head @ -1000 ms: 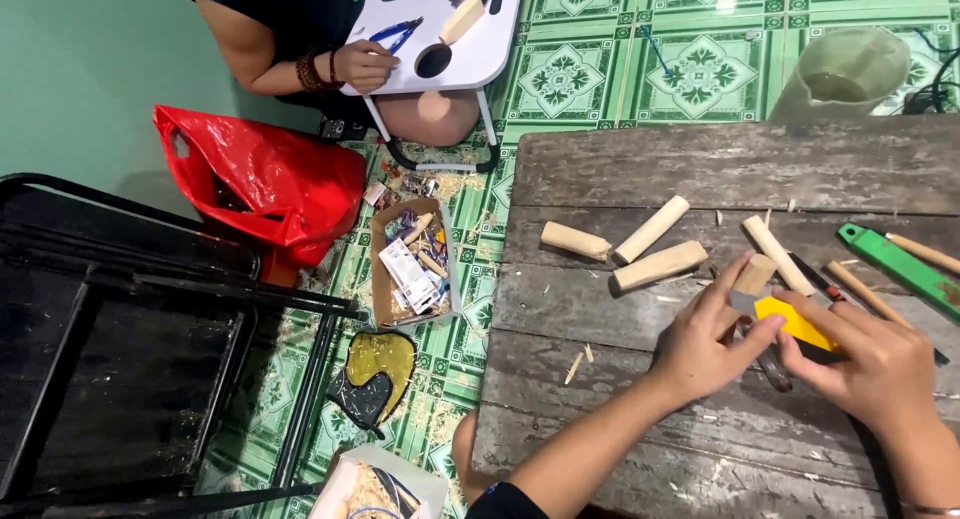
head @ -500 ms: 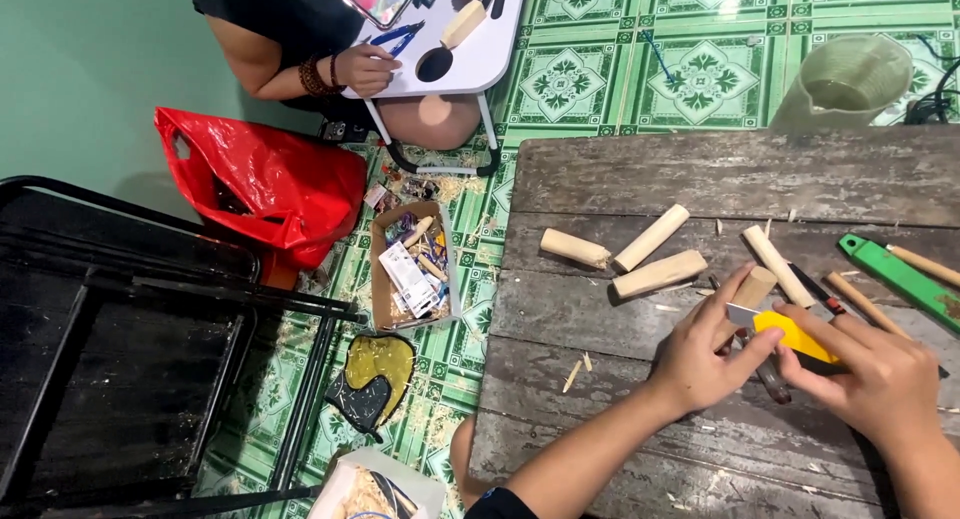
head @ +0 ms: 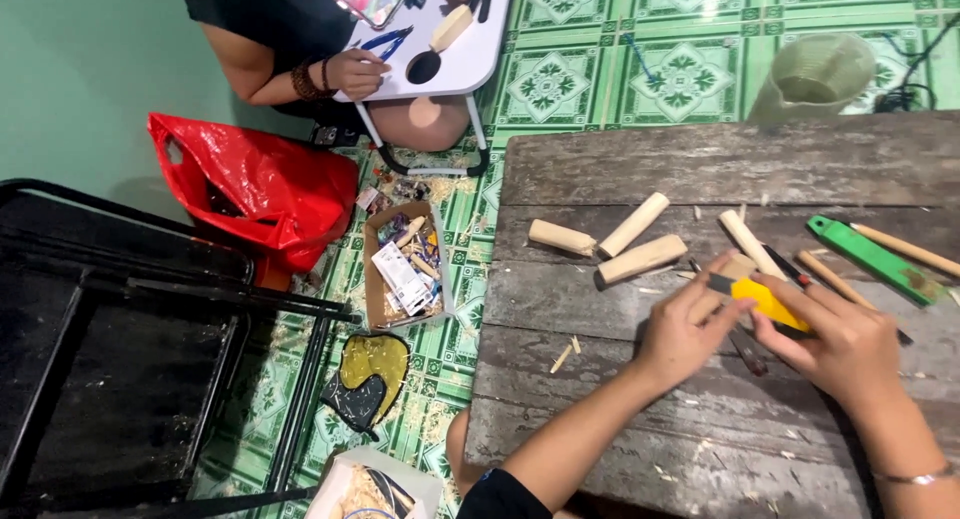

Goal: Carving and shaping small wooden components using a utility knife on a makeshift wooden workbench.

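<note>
Unmoved, yellow knife (head: 768, 301) between hands (head: 770, 334).

left hand (head: 685, 341) fingers curled in a grip, right hand (head: 838, 344) pinching, wrists close together

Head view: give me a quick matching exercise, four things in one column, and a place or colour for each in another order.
Things:
1. yellow-handled knife
2. red plastic bag
3. green tool
4. three short wooden pieces

Places:
A. on the tiled floor, beside the black frame
B. on the table, left of both hands
C. between the left hand and the right hand
D. on the table, near its right edge, beyond the right hand

Pairs: 1-C, 2-A, 3-D, 4-B
</note>
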